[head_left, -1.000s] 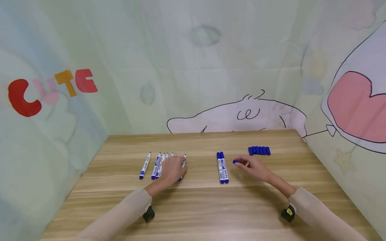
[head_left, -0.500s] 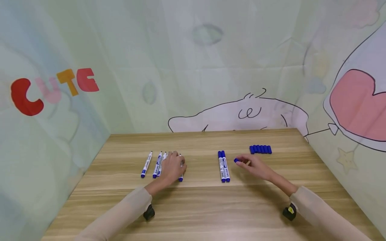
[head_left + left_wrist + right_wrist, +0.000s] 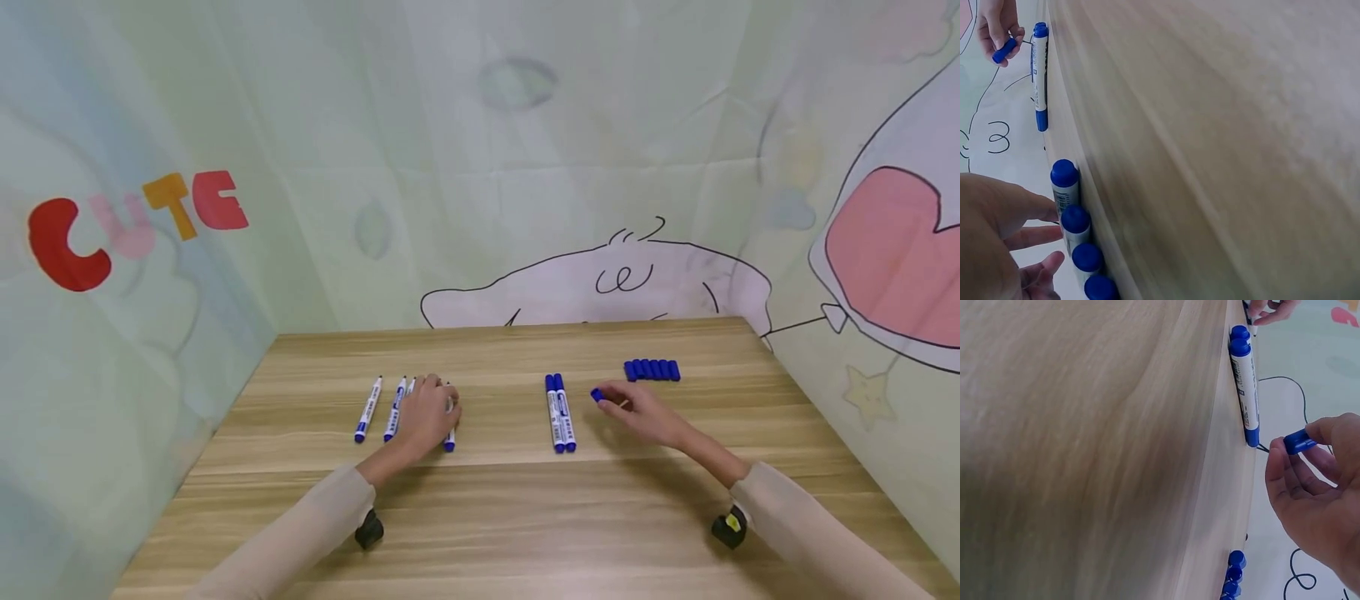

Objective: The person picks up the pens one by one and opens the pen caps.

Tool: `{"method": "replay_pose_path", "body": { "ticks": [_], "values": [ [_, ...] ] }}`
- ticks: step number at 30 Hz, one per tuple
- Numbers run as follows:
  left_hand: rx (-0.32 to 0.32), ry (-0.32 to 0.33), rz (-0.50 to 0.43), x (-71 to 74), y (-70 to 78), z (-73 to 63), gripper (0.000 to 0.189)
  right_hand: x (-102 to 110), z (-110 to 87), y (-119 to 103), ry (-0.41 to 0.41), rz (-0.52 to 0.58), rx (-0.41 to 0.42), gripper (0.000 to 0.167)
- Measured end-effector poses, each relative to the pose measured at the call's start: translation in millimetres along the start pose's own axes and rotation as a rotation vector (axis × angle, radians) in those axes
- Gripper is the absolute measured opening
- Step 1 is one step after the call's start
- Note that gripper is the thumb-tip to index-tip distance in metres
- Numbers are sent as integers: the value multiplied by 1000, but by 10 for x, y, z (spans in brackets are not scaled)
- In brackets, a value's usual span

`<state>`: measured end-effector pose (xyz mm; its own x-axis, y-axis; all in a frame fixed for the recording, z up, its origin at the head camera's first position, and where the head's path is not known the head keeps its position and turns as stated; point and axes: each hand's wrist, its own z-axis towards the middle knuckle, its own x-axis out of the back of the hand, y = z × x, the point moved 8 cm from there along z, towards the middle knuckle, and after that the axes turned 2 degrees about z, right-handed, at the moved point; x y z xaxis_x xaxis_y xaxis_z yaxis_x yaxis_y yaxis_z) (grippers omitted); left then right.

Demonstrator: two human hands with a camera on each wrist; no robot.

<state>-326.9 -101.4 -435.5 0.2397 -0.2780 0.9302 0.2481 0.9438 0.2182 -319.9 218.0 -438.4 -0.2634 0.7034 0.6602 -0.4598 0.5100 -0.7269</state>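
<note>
My right hand pinches a blue marker cap between thumb and fingertips, above the table. Left of it lie two capped whiteboard markers, side by side. My left hand is over the uncapped markers, hiding parts of several. Its thumb and forefinger are around the rightmost uncapped marker, near its tip end. A lone uncapped marker lies at the far left, its black tip pointing away from me.
A row of several blue caps lies at the back right of the wooden table. Behind the table hangs a printed cloth with cartoon drawings. Dark wrist cameras sit under both sleeves.
The marker at my left hand has shifted left and straightened, nearer the other uncapped ones. My right hand has moved slightly right with the cap still pinched.
</note>
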Motion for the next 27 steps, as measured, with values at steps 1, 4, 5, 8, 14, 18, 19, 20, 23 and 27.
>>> {"method": "replay_pose_path", "body": {
  "ticks": [1,4,5,8,14,18,19,20,23,27],
  "values": [
    [3,-4,-5,-9,3,-4,14,12,-12,7,-3,-4,-1,27],
    [7,-17,-17,-41,14,-14,17,56,-50,31,-4,-19,-9,27],
    [11,-18,-21,-47,15,-15,18,71,-61,41,-5,-23,-15,27],
    [16,-7,-32,-27,16,-15,22,120,-78,58,7,-43,-27,27],
    [-50,21,-88,68,55,7,26,183,-73,70,32,-65,-50,26],
    [-97,-21,-201,75,86,12,30,204,-75,76,36,-73,-57,25],
    [-109,-35,-230,70,94,12,32,209,-77,78,37,-74,-55,25],
    [-121,-49,-260,66,103,12,33,217,-76,73,41,-76,-50,25],
    [-159,-86,-341,47,127,16,36,237,-78,64,50,-88,-32,24],
    [-211,-121,-423,35,163,12,39,283,-91,30,90,-112,15,21]
  ]
}}
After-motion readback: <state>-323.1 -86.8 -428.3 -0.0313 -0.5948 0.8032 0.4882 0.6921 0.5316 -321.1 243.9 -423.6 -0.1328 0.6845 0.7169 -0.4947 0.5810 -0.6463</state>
